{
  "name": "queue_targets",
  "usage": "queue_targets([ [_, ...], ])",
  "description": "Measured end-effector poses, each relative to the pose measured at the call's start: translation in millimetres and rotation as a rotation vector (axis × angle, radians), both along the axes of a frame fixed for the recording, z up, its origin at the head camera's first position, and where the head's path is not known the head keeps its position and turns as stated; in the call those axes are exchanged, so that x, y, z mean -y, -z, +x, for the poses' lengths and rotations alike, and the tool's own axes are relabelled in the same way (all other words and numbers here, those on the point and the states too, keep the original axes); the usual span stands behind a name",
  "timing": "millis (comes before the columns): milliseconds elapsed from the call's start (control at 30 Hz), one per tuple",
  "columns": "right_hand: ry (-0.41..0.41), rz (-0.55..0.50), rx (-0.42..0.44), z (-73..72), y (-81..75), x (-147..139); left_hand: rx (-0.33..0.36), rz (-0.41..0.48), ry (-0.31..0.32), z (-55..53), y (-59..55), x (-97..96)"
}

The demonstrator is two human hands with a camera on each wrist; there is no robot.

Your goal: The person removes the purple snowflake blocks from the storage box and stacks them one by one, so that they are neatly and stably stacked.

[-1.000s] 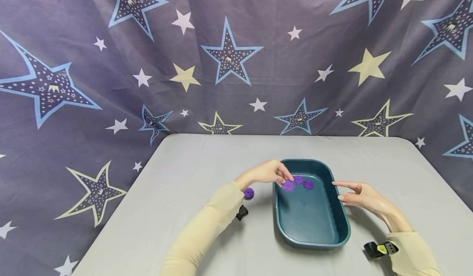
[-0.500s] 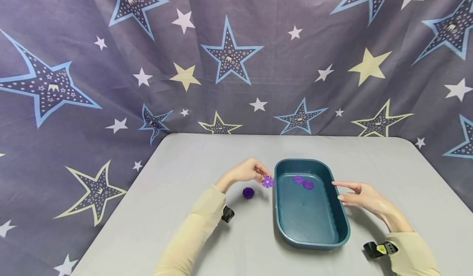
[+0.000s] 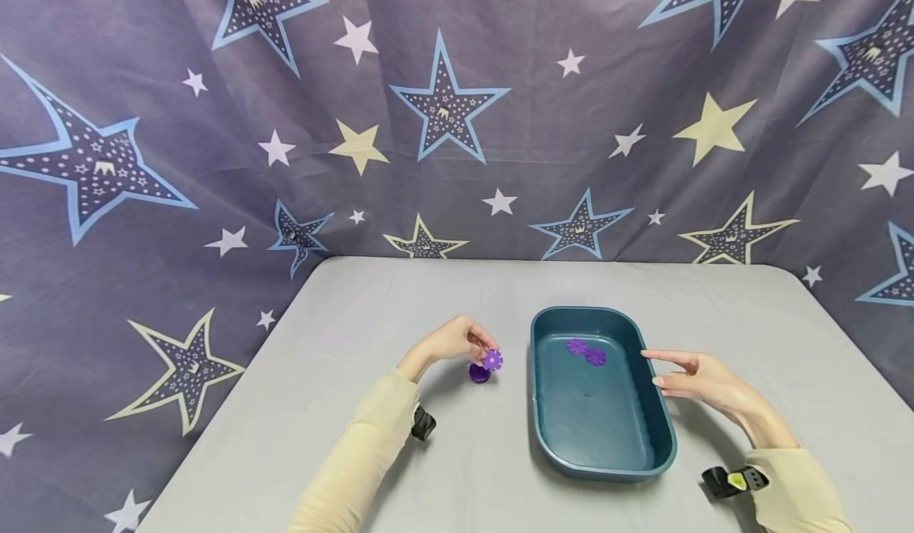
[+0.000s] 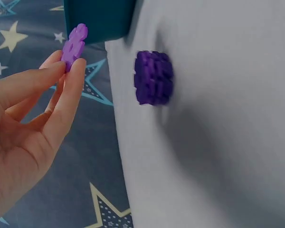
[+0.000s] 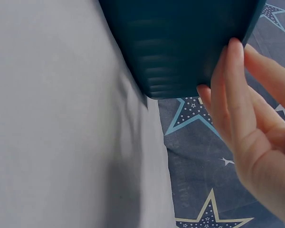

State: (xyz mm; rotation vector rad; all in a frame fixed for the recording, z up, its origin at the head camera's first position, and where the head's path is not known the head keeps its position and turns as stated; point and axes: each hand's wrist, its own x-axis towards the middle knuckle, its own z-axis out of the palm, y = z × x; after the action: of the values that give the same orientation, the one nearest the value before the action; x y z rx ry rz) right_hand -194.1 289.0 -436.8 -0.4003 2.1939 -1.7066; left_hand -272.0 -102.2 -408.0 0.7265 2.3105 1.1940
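My left hand (image 3: 457,341) pinches a purple notched plastic disc (image 3: 492,360) between thumb and fingertips. In the left wrist view that disc (image 4: 75,46) stands on edge, up off the tabletop. Just below it in the head view sits a short stack of dark purple notched discs (image 3: 479,373); the left wrist view shows the stack (image 4: 154,78) from its side. Two more purple discs (image 3: 596,357) lie overlapping on the floor of a teal tray (image 3: 604,472). My right hand (image 3: 703,378) has its fingers extended, fingertips against the tray's right side.
The tray stands right of centre on a table with a pale grey cloth (image 3: 371,311). A dark curtain (image 3: 500,57) printed with stars hangs behind and along the left. Black cameras are strapped at the left wrist (image 3: 423,423) and right wrist (image 3: 727,482).
My left hand has moved left with its purple disc, from over the tray to above the stack. The two discs in the tray and my right hand stay where they were.
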Motion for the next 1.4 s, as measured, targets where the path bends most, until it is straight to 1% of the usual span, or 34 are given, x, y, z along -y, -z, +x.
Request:
queue_targets([
  [133,0.003,0.010,-0.003,-0.6,0.5,-1,0.036,-0.001,-0.036,1.0,4.9,4.9],
  [200,0.003,0.015,-0.001,-0.9,0.6,-1,0.042,-0.001,-0.049,1.2,7.3,6.8],
  [467,-0.007,0.012,-0.007,-1.7,1.1,-2,0.063,0.008,-0.068,1.5,14.4,11.1],
  [700,0.010,0.011,0.001,-1.4,1.8,-2,0.056,-0.007,-0.096,0.0,20.7,10.9],
  [800,0.006,-0.007,0.000,-1.4,2.5,-1,0.039,-0.016,-0.102,0.0,22.7,10.9],
  [900,-0.005,-0.031,0.000,-1.5,3.2,-1,0.025,-0.023,-0.100,1.3,22.9,11.0],
  [1000,-0.016,-0.050,0.001,-1.7,4.0,-2,0.023,-0.029,-0.097,3.9,21.3,11.1],
  [1067,-0.017,-0.053,0.000,-1.8,4.4,-2,0.024,-0.037,-0.102,3.7,22.0,11.4],
  [1133,-0.017,-0.048,-0.001,-1.8,4.6,-2,0.020,-0.049,-0.101,-0.1,26.4,12.1],
  [1200,-0.015,-0.042,-0.003,-1.8,4.4,-2,-0.034,-0.056,-0.086,-2.8,28.7,12.7],
  [1267,-0.012,-0.038,-0.007,-1.5,3.9,-2,-0.064,0.001,-0.032,-24.6,57.8,19.6],
  [1333,-0.011,-0.039,-0.006,-1.2,3.1,-2,-0.069,0.002,-0.029,-33.4,66.2,21.3],
  [1367,-0.011,-0.040,-0.006,-1.2,2.7,-2,-0.081,0.004,-0.029,-34.8,65.9,21.1],
  [1400,-0.009,-0.039,-0.007,-1.2,2.3,-2,-0.064,0.006,-0.041,-37.2,66.3,20.6],
])
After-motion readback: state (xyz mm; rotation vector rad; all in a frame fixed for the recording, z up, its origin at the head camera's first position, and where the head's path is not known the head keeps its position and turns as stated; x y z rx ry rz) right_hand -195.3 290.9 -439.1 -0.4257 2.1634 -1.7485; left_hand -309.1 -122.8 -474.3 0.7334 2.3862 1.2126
